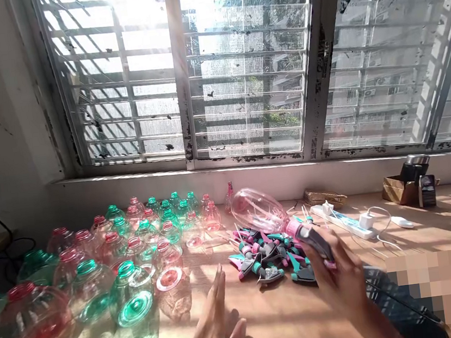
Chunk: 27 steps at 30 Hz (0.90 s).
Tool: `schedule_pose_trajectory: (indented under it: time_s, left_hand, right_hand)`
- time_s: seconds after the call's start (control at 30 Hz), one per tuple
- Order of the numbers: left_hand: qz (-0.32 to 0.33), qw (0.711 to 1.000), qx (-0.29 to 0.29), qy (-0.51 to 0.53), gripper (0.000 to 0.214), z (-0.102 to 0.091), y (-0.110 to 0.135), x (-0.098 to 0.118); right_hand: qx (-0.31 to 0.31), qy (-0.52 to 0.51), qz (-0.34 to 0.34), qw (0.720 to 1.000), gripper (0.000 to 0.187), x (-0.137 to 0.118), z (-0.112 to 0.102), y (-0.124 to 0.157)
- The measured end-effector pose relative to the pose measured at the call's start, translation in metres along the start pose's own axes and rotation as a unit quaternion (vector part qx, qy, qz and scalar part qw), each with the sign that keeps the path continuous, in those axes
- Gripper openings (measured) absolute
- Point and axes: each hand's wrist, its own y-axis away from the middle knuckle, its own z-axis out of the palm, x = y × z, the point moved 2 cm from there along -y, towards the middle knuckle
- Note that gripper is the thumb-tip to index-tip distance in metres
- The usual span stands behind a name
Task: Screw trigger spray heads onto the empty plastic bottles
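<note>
Pink plastic bottle [257,209], see-through, is mid-scene, tilted well over: base toward far left, neck down toward near right. Right hand [338,267] has a grey spray head [314,243] at that neck; fingers curled snugly round the head, pink collar meeting the neck. Can't tell if it's fully screwed on. Bottle sits over the far part of a heap of spray heads [274,250], mostly grey w/ pink & teal parts, jumbled on the wood-toned table [281,321]. Contact btwn bottle & heap: can't tell.

Left hand [214,326] is near, just left of the heap, fingers straight & close together, thumb apart, nothing in grip. Can't tell whether it touches the table.

Left side: lots of standing bottles [132,298], pink & green mixed, upright, mouths uncapped, in loose rows from near to far. Sun thru them throws tinted shadows toward near. Slim pink-topped item [229,197] is far, just left of the held bottle's base.

Right side, farther back: white power strip [345,223] w/ plugs & cables, small brown tray [323,197] beyond it, then a cardboard box [392,190] holding dark stuff. Barred window [239,79] spans the far side, v. bright at left, frame paint flaking.
</note>
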Motion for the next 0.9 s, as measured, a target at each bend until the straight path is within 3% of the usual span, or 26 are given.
schedule_pose_trajectory:
  time_s: [0.07,0.13,0.23,0.33,0.47,0.6,0.77,0.9]
  left_hand:
    - [0.049,0.991,-0.008,-0.127,0.083,0.005,0.000,0.002]
    - [0.068,0.972,-0.023,-0.223,0.091,0.008,-0.001,0.003]
    - [0.054,0.961,-0.056,-0.265,0.110,0.008,-0.002,0.003]
    - [0.040,0.960,-0.077,-0.265,0.119,0.007,0.000,0.005]
    - [0.045,0.961,-0.087,-0.257,0.110,0.005,0.001,0.009]
    - [0.033,0.965,-0.098,-0.240,0.106,0.004,-0.001,0.011]
    - [-0.002,0.966,-0.141,-0.217,0.116,0.001,-0.003,0.014]
    - [-0.035,0.968,-0.157,-0.191,0.114,-0.001,-0.004,0.017]
  right_hand:
    - [0.038,0.077,0.015,0.996,0.025,0.019,0.022,-0.040]
    - [0.004,0.122,0.040,0.992,0.030,0.043,0.053,-0.082]
    - [-0.059,0.137,0.045,0.988,0.029,0.075,0.103,-0.132]
    - [-0.112,0.161,0.067,0.978,0.029,0.100,0.148,-0.154]
    - [-0.172,0.191,0.123,0.959,0.029,0.125,0.199,-0.154]
    - [-0.227,0.208,0.175,0.935,0.029,0.150,0.236,-0.140]
    - [-0.267,0.211,0.225,0.913,0.028,0.177,0.259,-0.110]
    - [-0.262,0.202,0.238,0.913,0.029,0.183,0.267,-0.093]
